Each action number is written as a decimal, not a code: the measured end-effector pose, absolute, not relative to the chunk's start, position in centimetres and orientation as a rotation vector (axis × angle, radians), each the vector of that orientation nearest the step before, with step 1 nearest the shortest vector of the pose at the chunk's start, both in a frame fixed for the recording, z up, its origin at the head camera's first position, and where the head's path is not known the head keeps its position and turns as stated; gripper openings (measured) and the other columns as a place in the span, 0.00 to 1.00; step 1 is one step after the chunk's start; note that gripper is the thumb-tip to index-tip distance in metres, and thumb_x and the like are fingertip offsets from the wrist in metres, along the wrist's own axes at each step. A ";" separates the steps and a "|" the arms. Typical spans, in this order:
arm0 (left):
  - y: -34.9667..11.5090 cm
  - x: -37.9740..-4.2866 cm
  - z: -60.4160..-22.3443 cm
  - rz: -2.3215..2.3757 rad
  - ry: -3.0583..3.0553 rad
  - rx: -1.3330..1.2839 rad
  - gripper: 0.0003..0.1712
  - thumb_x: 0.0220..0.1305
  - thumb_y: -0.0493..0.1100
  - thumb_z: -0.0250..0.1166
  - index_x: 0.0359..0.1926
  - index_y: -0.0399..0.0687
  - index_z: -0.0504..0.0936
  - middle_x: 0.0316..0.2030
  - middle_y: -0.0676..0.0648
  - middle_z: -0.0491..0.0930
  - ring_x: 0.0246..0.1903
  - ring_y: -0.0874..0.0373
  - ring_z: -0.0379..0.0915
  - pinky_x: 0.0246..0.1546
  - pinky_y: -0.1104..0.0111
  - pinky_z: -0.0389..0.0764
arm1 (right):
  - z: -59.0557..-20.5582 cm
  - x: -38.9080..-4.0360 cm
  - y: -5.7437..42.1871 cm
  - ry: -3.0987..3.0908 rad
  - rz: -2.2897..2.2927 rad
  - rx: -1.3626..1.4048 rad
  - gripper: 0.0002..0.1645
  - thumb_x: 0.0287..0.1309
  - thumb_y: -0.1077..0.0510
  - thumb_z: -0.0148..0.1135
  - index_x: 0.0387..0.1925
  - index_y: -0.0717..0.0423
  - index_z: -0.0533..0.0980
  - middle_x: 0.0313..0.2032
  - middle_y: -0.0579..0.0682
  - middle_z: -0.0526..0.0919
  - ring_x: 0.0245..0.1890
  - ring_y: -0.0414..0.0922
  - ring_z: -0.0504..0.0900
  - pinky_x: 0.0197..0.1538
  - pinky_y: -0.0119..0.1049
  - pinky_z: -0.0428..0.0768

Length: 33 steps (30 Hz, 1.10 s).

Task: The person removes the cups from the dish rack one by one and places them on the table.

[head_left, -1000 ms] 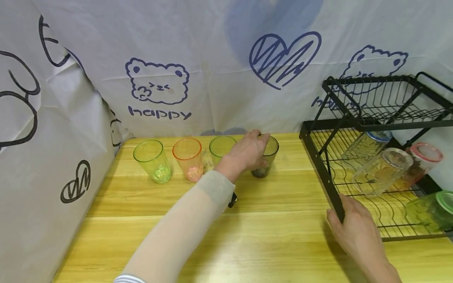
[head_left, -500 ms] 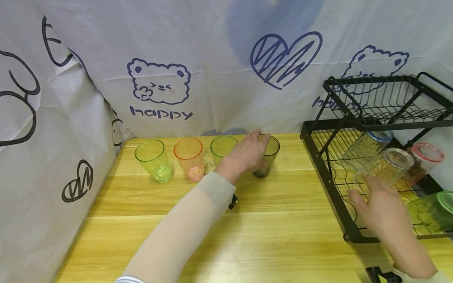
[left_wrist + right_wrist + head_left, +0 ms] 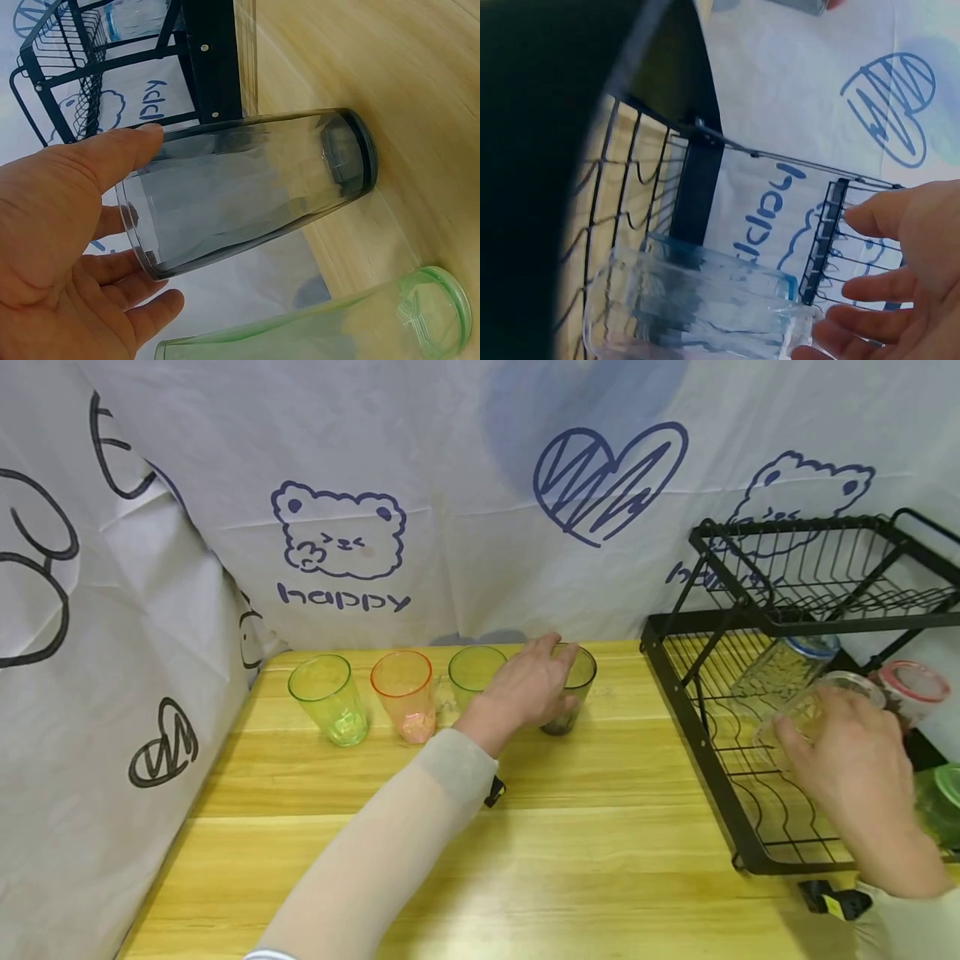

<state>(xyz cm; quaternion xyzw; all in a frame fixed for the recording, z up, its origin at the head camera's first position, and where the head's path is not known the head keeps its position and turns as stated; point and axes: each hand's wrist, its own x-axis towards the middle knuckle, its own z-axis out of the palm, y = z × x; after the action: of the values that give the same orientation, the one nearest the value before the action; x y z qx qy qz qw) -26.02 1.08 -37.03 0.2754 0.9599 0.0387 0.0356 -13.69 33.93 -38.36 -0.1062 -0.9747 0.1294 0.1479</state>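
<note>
My left hand (image 3: 525,681) is at the rim of a grey glass (image 3: 247,180) that stands upright on the wooden table. In the left wrist view the thumb lies along one side of the rim and the fingers curl loosely round the other. My right hand (image 3: 855,760) reaches over the lower tier of a black wire rack (image 3: 708,760), above a clear glass (image 3: 783,735) set upside down there. In the right wrist view its fingers are spread near the glass's base, not closed round it; whether they touch it I cannot tell.
Left of the grey glass stand a green glass (image 3: 474,677), an orange glass (image 3: 405,702) and a yellow-green glass (image 3: 330,702) in a row. The rack also holds blue (image 3: 787,664), red (image 3: 911,689) and green (image 3: 937,810) tinted glasses. Its upper tier overhangs them.
My right hand has left the rack's front frame corner and moved right and over the clear glass. The left hand stays at the grey glass with barely any shift.
</note>
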 end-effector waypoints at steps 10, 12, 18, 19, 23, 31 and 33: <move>0.8 -26.0 -37.1 0.157 2.948 0.844 0.49 0.74 0.61 0.64 0.84 0.48 0.55 0.82 0.39 0.53 0.81 0.43 0.52 0.80 0.54 0.61 | -37.5 -15.6 35.3 -2.563 0.265 -0.278 0.36 0.71 0.55 0.63 0.63 0.85 0.66 0.54 0.89 0.67 0.62 0.82 0.62 0.69 0.73 0.56; 0.8 -26.0 -37.1 0.156 2.950 0.845 0.49 0.74 0.62 0.64 0.84 0.48 0.55 0.82 0.39 0.54 0.81 0.43 0.53 0.80 0.54 0.62 | -37.5 -16.0 35.7 -2.580 0.256 -0.316 0.38 0.72 0.53 0.62 0.63 0.86 0.65 0.56 0.89 0.66 0.64 0.81 0.61 0.71 0.72 0.54; 0.8 -26.2 -37.0 0.133 2.951 0.852 0.49 0.74 0.62 0.65 0.84 0.47 0.55 0.82 0.39 0.55 0.80 0.44 0.54 0.79 0.55 0.64 | -37.7 -16.9 36.7 -2.742 0.277 -0.487 0.47 0.76 0.43 0.56 0.69 0.84 0.57 0.67 0.92 0.54 0.71 0.85 0.52 0.74 0.75 0.52; 0.8 -26.2 -37.0 0.130 2.951 0.854 0.49 0.74 0.62 0.65 0.84 0.47 0.56 0.81 0.39 0.56 0.80 0.44 0.55 0.79 0.55 0.64 | -37.8 -16.9 36.8 -2.774 0.296 -0.517 0.49 0.77 0.41 0.53 0.71 0.83 0.55 0.68 0.92 0.51 0.71 0.86 0.51 0.73 0.77 0.55; 0.9 -26.3 -36.9 0.122 2.948 0.854 0.49 0.74 0.62 0.65 0.84 0.47 0.56 0.81 0.39 0.56 0.80 0.44 0.55 0.78 0.56 0.65 | -37.9 -17.0 37.3 -2.869 0.350 -0.588 0.56 0.77 0.32 0.45 0.78 0.77 0.47 0.72 0.90 0.45 0.69 0.88 0.51 0.60 0.83 0.66; 1.0 -26.3 -36.8 0.130 2.936 0.831 0.50 0.73 0.62 0.65 0.84 0.47 0.55 0.82 0.40 0.55 0.81 0.44 0.54 0.79 0.55 0.64 | -38.1 -17.3 37.6 -2.901 0.340 -0.581 0.54 0.77 0.36 0.47 0.78 0.76 0.46 0.70 0.89 0.51 0.57 0.88 0.63 0.50 0.83 0.72; 1.0 -26.3 -36.8 0.122 2.934 0.829 0.50 0.73 0.63 0.65 0.84 0.47 0.54 0.82 0.40 0.55 0.80 0.44 0.54 0.79 0.56 0.64 | -38.3 -17.4 37.5 -2.902 0.348 -0.603 0.52 0.77 0.38 0.48 0.79 0.74 0.46 0.70 0.88 0.51 0.57 0.88 0.64 0.50 0.83 0.73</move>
<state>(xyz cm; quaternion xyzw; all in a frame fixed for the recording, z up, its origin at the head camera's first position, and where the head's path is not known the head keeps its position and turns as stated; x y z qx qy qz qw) -26.28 0.98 -36.76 0.2712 0.9606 0.0398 0.0450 -17.43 37.52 -38.26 -0.2014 -0.9694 0.1163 0.0788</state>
